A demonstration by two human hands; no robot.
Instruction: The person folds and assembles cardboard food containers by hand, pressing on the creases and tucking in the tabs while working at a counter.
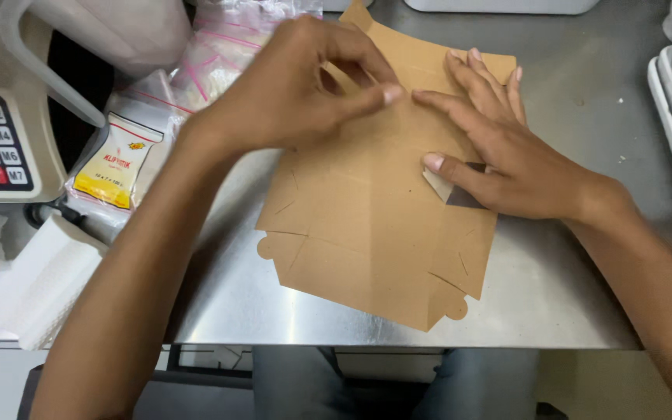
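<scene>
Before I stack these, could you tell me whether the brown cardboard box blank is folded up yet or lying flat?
Mostly flat: the brown cardboard blank lies spread on the steel table, only one small flap lifted under the right hand.

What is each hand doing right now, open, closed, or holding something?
Left hand: fingers pinched at the flat brown cardboard box blank.
Right hand: open, pressed flat on the blank, thumb on a folded corner flap.
</scene>
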